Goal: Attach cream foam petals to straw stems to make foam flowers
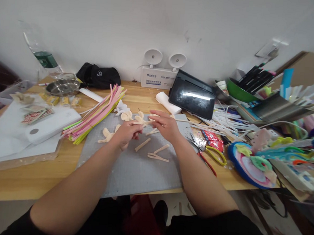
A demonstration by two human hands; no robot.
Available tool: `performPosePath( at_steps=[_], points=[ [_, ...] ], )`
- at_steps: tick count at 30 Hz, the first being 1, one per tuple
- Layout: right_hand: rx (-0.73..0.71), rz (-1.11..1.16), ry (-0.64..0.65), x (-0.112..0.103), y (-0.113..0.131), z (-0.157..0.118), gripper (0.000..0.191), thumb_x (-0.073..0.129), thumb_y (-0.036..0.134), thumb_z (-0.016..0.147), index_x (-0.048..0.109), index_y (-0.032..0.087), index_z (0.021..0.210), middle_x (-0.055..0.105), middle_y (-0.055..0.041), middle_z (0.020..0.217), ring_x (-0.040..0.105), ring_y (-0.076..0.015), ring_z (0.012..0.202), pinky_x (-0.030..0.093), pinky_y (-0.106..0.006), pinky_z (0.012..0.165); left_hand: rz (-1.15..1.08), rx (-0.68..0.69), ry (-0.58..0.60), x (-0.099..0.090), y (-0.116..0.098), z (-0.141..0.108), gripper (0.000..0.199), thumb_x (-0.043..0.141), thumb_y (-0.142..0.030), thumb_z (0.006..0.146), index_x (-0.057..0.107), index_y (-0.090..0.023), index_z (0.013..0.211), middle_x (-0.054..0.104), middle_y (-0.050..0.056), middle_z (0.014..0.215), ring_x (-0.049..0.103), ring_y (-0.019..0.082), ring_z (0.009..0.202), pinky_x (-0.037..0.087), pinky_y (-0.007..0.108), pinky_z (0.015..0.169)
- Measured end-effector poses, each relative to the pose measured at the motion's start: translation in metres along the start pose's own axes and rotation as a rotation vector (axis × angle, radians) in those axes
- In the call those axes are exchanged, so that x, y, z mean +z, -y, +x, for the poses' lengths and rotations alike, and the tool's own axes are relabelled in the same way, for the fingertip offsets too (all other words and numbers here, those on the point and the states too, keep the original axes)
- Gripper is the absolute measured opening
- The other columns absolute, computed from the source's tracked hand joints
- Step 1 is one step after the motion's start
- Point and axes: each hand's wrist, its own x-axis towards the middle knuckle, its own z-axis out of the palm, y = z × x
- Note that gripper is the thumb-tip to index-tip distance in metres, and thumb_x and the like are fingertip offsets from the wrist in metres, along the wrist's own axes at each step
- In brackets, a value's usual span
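Pinching at a cream strip (139, 123) above the grey mat (132, 176), the left hand (128, 132) curls its fingers in with thumb and forefinger closed on one end, while the right hand (166, 126), its fingers straighter and only slightly parted, grips near the other end; blur hides whether that strip joins the cream loops (126, 116) just behind it. An uneven pull could kink or twist the strip, since it looks pliable, and a forearm dropping low could sweep aside the loose strips (143, 145) lying between the arms. The scissors (215, 155) rest near the right forearm, so a careless elbow might knock them. The cream pieces look soft and fuzzy, some straight, one folded into a narrow V, others rounded like petals in the looped piece (107, 135) beside the left wrist. Beyond it, a bundle of pink and yellow-green strips (104, 110) fans out, and slim white stems (217, 123) spread on bare wood.
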Motion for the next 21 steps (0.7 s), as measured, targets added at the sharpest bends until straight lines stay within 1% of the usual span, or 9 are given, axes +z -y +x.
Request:
performPosePath(
  at_steps=[2, 5, 8, 11, 12, 14, 16, 18, 21],
  points=[
    [0.014, -0.029, -0.013, -0.005, -0.002, 0.001, 0.019, 0.049, 0.019, 0.077, 0.065, 0.021, 0.088, 0.061, -0.0063, 0.101, 0.059, -0.0134, 0.079, 0.051, -0.025, 0.061, -0.019, 0.021, -0.042, -0.001, -0.001, 0.001, 0.013, 0.055, -0.020, 0.060, 0.049, -0.014, 0.050, 0.038, -0.007, 0.040, 0.031, 0.004, 0.038, 0.038, 0.020, 0.046],
    [0.092, -0.018, 0.021, -0.007, -0.002, 0.002, 0.014, 0.050, 0.018, 0.076, 0.064, 0.019, 0.078, 0.063, -0.0029, 0.080, 0.056, -0.0095, 0.061, 0.048, -0.023, 0.055, -0.079, 0.070, -0.093, -0.003, -0.001, 0.002, 0.012, 0.055, -0.018, 0.058, 0.049, -0.014, 0.048, 0.037, -0.007, 0.039, 0.032, 0.004, 0.039, 0.040, 0.021, 0.049],
    [0.244, 0.063, 0.036, -0.004, 0.002, 0.002, 0.012, 0.048, 0.018, 0.075, 0.060, 0.017, 0.078, 0.058, 0.0012, 0.065, 0.050, -0.0069, 0.050, 0.044, -0.020, 0.050, -0.184, 0.161, -0.105, -0.004, 0.000, 0.003, 0.011, 0.057, -0.016, 0.057, 0.052, -0.013, 0.048, 0.049, -0.004, 0.054, 0.043, 0.005, 0.048, 0.042, 0.022, 0.056],
    [0.366, 0.184, 0.021, 0.002, 0.007, 0.002, 0.009, 0.046, 0.019, 0.075, 0.055, 0.017, 0.078, 0.054, 0.0031, 0.062, 0.051, -0.0072, 0.052, 0.045, -0.020, 0.050, -0.284, 0.224, -0.057, -0.003, -0.001, 0.001, 0.013, 0.060, -0.018, 0.059, 0.054, -0.012, 0.050, 0.059, 0.001, 0.080, 0.054, 0.009, 0.066, 0.044, 0.024, 0.063],
    [0.384, 0.222, 0.019, 0.005, 0.009, 0.002, 0.009, 0.046, 0.020, 0.075, 0.054, 0.017, 0.078, 0.052, 0.0036, 0.062, 0.051, -0.0069, 0.052, 0.045, -0.020, 0.050, -0.311, 0.240, -0.027, -0.002, -0.002, 0.000, 0.013, 0.060, -0.019, 0.061, 0.055, -0.012, 0.052, 0.060, 0.003, 0.083, 0.056, 0.010, 0.071, 0.045, 0.025, 0.066],
    [0.394, 0.283, 0.021, 0.011, 0.012, 0.001, 0.007, 0.046, 0.023, 0.075, 0.052, 0.018, 0.076, 0.049, 0.0049, 0.060, 0.048, -0.0061, 0.049, 0.045, -0.020, 0.049, -0.358, 0.276, 0.032, -0.001, -0.003, -0.001, 0.009, 0.062, -0.020, 0.062, 0.057, -0.013, 0.060, 0.061, 0.003, 0.082, 0.057, 0.011, 0.074, 0.045, 0.026, 0.069],
    [0.391, 0.332, 0.031, 0.016, 0.014, 0.001, 0.008, 0.046, 0.025, 0.075, 0.050, 0.018, 0.075, 0.047, 0.0058, 0.058, 0.046, -0.0054, 0.047, 0.044, -0.019, 0.047, -0.404, 0.315, 0.052, 0.001, -0.003, -0.001, 0.013, 0.065, -0.018, 0.061, 0.057, -0.015, 0.070, 0.062, 0.001, 0.078, 0.058, 0.010, 0.073, 0.045, 0.027, 0.072],
    [0.402, 0.360, 0.040, 0.021, 0.016, 0.000, 0.009, 0.046, 0.026, 0.074, 0.049, 0.018, 0.075, 0.046, 0.0061, 0.058, 0.044, -0.0052, 0.045, 0.043, -0.019, 0.045, -0.439, 0.343, 0.033, 0.002, -0.002, 0.001, 0.020, 0.068, -0.015, 0.059, 0.054, -0.017, 0.074, 0.062, -0.001, 0.076, 0.058, 0.009, 0.071, 0.045, 0.026, 0.072],
    [0.432, 0.367, 0.047, 0.024, 0.019, -0.001, 0.009, 0.045, 0.025, 0.074, 0.050, 0.018, 0.077, 0.046, 0.0062, 0.059, 0.043, -0.0045, 0.044, 0.041, -0.018, 0.042, -0.463, 0.336, -0.033, 0.003, 0.002, 0.005, 0.020, 0.068, -0.016, 0.058, 0.055, -0.016, 0.073, 0.061, -0.003, 0.071, 0.057, 0.007, 0.066, 0.046, 0.023, 0.068]
  ],
)
